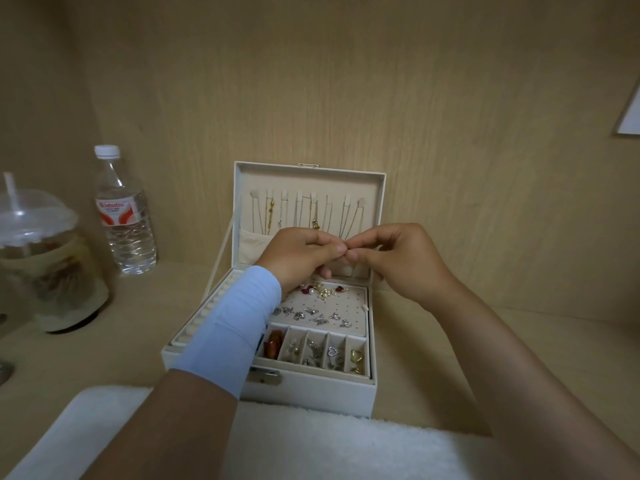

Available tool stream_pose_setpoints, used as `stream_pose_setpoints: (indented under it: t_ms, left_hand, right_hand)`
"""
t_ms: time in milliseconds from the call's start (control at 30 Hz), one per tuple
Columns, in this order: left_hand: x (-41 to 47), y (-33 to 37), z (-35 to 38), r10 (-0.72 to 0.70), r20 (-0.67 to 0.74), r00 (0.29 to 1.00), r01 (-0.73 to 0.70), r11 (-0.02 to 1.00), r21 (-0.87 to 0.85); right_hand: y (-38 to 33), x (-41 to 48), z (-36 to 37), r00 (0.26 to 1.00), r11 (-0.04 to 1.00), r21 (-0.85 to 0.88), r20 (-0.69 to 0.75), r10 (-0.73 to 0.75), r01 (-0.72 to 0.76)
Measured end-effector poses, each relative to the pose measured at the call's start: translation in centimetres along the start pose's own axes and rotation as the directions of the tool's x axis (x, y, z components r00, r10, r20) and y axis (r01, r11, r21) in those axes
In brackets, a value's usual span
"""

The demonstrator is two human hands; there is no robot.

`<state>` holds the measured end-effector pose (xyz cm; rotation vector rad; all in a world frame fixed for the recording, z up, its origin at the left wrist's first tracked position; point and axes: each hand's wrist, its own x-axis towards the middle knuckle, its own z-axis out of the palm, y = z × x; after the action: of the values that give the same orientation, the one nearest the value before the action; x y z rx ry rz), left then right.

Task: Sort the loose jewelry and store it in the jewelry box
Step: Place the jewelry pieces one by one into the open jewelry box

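Pinching a small item (349,250), too tiny to identify, the left hand (300,253) and right hand (401,261) are touching fingertip to fingertip just above the open jewelry box (311,398), which is standing on the wooden shelf (104,358). Earrings (311,315) are lying on its perforated tray (354,301).

Bare left hand (301,254), bare right hand (405,259), pale blue sleeve (225,327) on left forearm
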<state>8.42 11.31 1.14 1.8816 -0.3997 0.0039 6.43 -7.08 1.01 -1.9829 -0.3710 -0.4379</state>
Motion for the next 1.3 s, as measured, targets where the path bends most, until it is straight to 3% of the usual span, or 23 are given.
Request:
stream_pose_setpoints:
  t_ms: [133,467,600,833,1033,1167,1300]
  left_hand:
    - [-0.2,0.2,-0.3,0.005,0.05,0.999,-0.004,1.0,-0.002]
    - [-0.1,-0.1,0.0,0.044,-0.033,0.998,-0.048,0.992,-0.12]
    - [0.0,-0.1,0.4,0.08,-0.072,0.994,-0.089,0.987,-0.135]
    - [0.0,-0.2,0.8,0.118,-0.08,0.99,-0.121,0.992,-0.029]
    - [0.3,0.1,0.6,0.197,-0.119,0.973,-0.178,0.972,0.154]
    - [0.2,0.3,-0.3,0.179,0.021,0.984,-0.179,0.956,0.235]
    - [0.2,-0.1,-0.5,0.081,0.104,0.991,-0.117,0.9,0.42]
  right_hand:
    - [-0.1,-0.1,0.1,0.998,0.995,0.086,-0.01,0.061,-0.06]
    - [-0.2,-0.5,0.5,0.947,0.894,0.314,0.121,0.298,-0.321]
    - [-0.4,-0.5,0.9,0.937,0.855,0.383,0.125,0.326,-0.349]
    - [-0.8,-0.5,1.4,0.94,0.852,0.422,-0.001,0.342,-0.309]
    - [-1.3,-0.6,1.2,0.954,0.903,0.337,-0.045,0.296,-0.265]
    - [-0.5,-0.5,0.8,0.968,0.932,0.285,-0.045,0.248,-0.226]
    - [1.0,-0.4,0.0,0.991,0.984,-0.128,0.043,0.129,-0.123]
